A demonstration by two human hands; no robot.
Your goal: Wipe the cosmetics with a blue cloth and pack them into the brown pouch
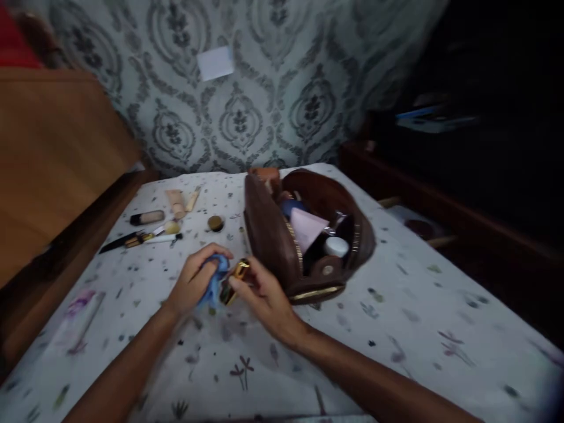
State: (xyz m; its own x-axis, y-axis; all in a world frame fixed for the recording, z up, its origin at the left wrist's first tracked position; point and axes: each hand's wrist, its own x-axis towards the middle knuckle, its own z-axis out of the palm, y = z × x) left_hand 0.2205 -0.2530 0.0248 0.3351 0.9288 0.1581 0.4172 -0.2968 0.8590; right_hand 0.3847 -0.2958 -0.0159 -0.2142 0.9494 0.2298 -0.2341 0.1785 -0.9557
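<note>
My left hand (197, 277) is closed around a crumpled blue cloth (213, 286), which hangs below the fingers. Just to its right, my right hand (268, 295) pinches a small, shiny gold-coloured item (239, 271) between thumb and fingers. The item is tilted and its lower end is close to the cloth; whether they touch I cannot tell. Beyond my right hand stands an unzipped brown leather bag (275, 238). Inside it are a pale pink tube (306, 228), a round white-lidded container (336, 247) and other items partly hidden by the sides.
Brushes (141, 237), a dark-capped bottle (147, 217), tubes (175, 204) and a small round pot (215, 223) lie at the left on the patterned tabletop (352, 364). A pale flat object (81, 320) is nearer me. Dark wooden furniture (409, 188) borders the right.
</note>
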